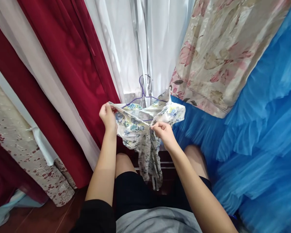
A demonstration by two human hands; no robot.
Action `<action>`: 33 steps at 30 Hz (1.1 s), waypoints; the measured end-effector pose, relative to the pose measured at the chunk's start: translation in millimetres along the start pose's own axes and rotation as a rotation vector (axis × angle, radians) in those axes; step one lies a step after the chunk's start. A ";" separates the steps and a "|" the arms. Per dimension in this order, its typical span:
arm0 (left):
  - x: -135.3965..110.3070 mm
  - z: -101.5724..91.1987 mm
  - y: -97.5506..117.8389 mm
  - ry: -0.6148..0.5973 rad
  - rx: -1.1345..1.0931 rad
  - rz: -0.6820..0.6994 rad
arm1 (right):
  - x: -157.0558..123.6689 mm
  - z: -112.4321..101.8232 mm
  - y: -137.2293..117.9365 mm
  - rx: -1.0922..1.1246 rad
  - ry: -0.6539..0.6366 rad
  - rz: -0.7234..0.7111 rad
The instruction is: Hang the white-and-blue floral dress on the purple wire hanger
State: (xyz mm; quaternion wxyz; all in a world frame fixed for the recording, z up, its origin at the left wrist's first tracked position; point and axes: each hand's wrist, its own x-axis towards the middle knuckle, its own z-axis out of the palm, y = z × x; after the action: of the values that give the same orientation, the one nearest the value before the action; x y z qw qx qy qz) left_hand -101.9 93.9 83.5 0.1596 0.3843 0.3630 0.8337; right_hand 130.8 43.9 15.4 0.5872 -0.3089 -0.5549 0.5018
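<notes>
A small white garment with blue and yellow flowers (138, 127) hangs on a thin purple wire hanger (142, 94) in front of me, its lower part trailing down between my knees. My left hand (108, 116) is closed on the garment's left shoulder edge. My right hand (163, 132) pinches the fabric near the middle, just below the hanger's bar. The hanger's hook points up toward the white curtain.
Hanging clothes crowd round: a dark red dress (63, 64) and white sheer fabric (116, 42) at left and centre, a pink-flowered cream dress (220, 51) upper right, a blue tulle skirt (262, 136) at right. A sequinned beige gown (19, 142) hangs lower left over a dark wooden floor (50, 216).
</notes>
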 end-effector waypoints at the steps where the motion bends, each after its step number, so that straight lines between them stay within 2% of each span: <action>1: 4.6 -8.3 -9.6 0.090 -0.103 -0.155 | -6.1 2.4 0.7 0.039 -0.006 0.016; 3: 6.8 -22.1 -28.2 0.244 -0.235 -0.381 | -16.1 8.4 2.9 0.098 -0.003 0.050; 4: 4.8 -27.6 -36.9 0.295 -0.258 -0.439 | -20.5 11.4 5.0 0.120 0.001 0.072; 9: -26.7 -46.0 -75.1 0.407 -0.271 -0.591 | -41.1 14.6 27.8 0.194 -0.003 0.181; 12: -61.5 -55.1 -92.7 0.430 -0.284 -0.646 | -51.6 3.5 45.7 0.295 0.035 0.252; 17: -141.9 -67.9 -112.5 0.399 -0.284 -0.734 | -58.0 -27.9 71.3 0.451 0.315 0.276; 19: -170.3 -68.5 -114.3 0.358 -0.294 -0.762 | -58.1 -41.6 79.2 0.478 0.385 0.265; 22: -191.8 -60.3 -103.6 0.196 -0.359 -0.761 | -58.4 -59.9 88.3 0.470 0.456 0.237; 25: -191.3 -44.0 -76.0 -0.049 -0.414 -0.649 | -60.3 -70.8 95.5 0.444 0.516 0.230; 27: -189.3 -31.7 -52.9 -0.173 -0.367 -0.561 | -62.4 -72.4 99.1 0.419 0.547 0.232; 31: -201.7 -9.8 -11.8 -0.322 -0.145 -0.431 | -65.5 -62.3 93.8 0.331 0.631 0.196; 32: -207.3 -5.2 -4.2 -0.356 -0.090 -0.392 | -66.1 -57.7 88.2 0.269 0.583 0.183; 33: -212.7 -1.2 1.9 -0.392 -0.045 -0.350 | -66.9 -52.6 80.9 0.207 0.482 0.181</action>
State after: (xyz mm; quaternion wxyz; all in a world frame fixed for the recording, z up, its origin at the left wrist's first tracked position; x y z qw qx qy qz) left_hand 36.3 -23.9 -27.3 0.3771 0.4664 0.3674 0.7108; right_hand 169.4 16.5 -92.0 0.6834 -0.4059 -0.3152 0.5185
